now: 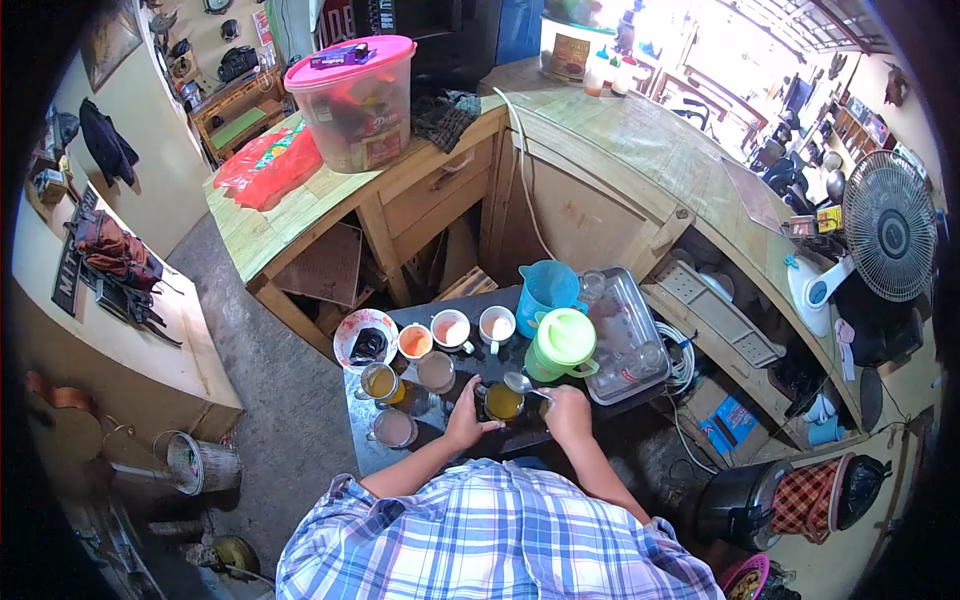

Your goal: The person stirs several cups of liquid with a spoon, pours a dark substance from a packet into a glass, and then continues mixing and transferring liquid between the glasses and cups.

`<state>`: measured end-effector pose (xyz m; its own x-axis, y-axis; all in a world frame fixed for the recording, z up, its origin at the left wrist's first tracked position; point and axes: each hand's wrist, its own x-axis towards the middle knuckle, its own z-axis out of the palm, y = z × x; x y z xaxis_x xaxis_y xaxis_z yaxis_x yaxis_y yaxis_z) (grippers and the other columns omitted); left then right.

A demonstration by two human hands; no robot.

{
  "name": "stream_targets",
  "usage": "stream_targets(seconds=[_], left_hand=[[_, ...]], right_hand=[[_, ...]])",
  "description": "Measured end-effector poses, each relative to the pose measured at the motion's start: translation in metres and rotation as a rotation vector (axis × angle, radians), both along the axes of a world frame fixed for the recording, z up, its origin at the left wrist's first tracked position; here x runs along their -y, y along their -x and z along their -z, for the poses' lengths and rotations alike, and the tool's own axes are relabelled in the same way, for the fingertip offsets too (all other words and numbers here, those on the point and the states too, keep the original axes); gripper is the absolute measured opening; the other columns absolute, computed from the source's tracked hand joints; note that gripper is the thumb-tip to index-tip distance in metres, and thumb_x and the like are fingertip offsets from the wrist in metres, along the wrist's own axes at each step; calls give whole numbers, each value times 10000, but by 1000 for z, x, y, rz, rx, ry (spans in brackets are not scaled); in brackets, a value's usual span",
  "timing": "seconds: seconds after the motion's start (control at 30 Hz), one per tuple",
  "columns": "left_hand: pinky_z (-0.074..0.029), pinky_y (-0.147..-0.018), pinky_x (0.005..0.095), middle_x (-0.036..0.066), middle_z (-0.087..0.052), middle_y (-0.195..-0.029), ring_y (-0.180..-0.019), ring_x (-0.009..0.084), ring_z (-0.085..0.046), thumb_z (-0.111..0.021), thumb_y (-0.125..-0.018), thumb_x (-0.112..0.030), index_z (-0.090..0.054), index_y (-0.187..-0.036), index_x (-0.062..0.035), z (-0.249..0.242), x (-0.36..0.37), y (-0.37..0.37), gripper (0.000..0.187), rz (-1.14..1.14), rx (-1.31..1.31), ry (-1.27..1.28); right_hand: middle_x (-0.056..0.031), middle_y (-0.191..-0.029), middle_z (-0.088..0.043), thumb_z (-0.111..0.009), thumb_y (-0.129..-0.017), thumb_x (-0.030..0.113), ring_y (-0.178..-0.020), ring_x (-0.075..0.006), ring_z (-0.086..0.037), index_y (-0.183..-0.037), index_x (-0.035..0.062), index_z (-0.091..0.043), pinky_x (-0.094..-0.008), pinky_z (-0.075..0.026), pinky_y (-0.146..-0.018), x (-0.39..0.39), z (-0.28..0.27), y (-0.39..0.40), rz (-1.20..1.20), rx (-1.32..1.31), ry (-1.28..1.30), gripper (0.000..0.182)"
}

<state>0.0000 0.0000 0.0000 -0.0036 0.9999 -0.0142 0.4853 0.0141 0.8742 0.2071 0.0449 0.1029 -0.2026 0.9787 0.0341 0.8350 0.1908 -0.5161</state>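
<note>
My right hand point(570, 413) is closed on the handle of a metal spoon point(518, 383), whose bowl is over the rim of a glass mug point(504, 402) of yellow-green drink. Around the left side of that mug curls my left hand point(468, 418). Left of it stand another mug of yellow drink point(380, 382) and two glasses of a milky brownish drink, one in the row point(436, 372) and one nearer me point(395, 429). Behind are a cup with orange contents point(415, 341) and two white cups, one in the middle point(451, 329) and one further right point(496, 325).
A lidded green pitcher point(563, 340), a blue pitcher point(548, 292) and a clear tray point(632, 345) with glasses occupy the table's right side. A patterned bowl point(365, 338) is at its left. A wooden counter point(620, 135) holds a pink-lidded tub point(355, 115) and a fan point(888, 228).
</note>
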Motion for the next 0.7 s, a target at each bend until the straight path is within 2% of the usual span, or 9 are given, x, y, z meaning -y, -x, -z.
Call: stream_targets(seconds=[0.07, 0.23, 0.3, 0.5, 0.57, 0.7], left_hand=[[-322, -1077, 381, 209, -358, -1396, -1290, 339, -380, -878, -559, -224, -238, -1375, 20, 0, 0, -1, 1066, 3, -11, -12], [-325, -1075, 378, 214, -365, -1388, -1286, 339, -386, -878, -558, -207, -241, -1372, 21, -1, 3, -1, 1059, -4, 3, -6], [-325, -1075, 377, 214, -368, -1385, -1285, 339, -387, -878, -557, -202, -241, -1372, 20, 2, 3, -1, 1058, -5, 6, -5], [-344, -1062, 376, 208, -380, -1375, -1272, 336, -403, -880, -553, -193, -248, -1371, 17, -7, 1, -1, 1055, 5, 68, 88], [-352, -1057, 379, 208, -384, -1374, -1268, 338, -408, -881, -555, -203, -253, -1369, 19, -3, 2, -2, 1052, -19, 17, -41], [-348, -1060, 381, 211, -384, -1373, -1269, 340, -406, -880, -559, -220, -245, -1372, 21, -1, 0, -2, 1059, -14, -26, -3]], right_hand=[[-185, -839, -643, -557, -740, -11, -812, -358, -615, -924, 126, -733, -435, -491, -736, 13, -9, -15, 36, -23, 57, 289], [-183, -876, -653, -557, -738, 4, -846, -356, -621, -934, 124, -732, -426, -495, -757, 41, -23, -14, -9, 6, 179, 289], [-180, -878, -655, -558, -733, 10, -856, -352, -622, -932, 118, -732, -425, -493, -762, 42, -24, -5, -109, -11, 226, 286], [-196, -846, -646, -511, -739, -42, -818, -371, -613, -917, 73, -726, -437, -482, -744, 16, -7, 31, -190, -113, 117, 302], [-197, -830, -646, -514, -733, -38, -807, -366, -618, -912, 72, -726, -435, -484, -742, 3, 2, 32, -118, -158, 9, 299], [-183, -836, -657, -553, -726, -4, -786, -357, -627, -895, 100, -732, -427, -496, -710, -6, 2, 7, 9, -68, -9, 268]])
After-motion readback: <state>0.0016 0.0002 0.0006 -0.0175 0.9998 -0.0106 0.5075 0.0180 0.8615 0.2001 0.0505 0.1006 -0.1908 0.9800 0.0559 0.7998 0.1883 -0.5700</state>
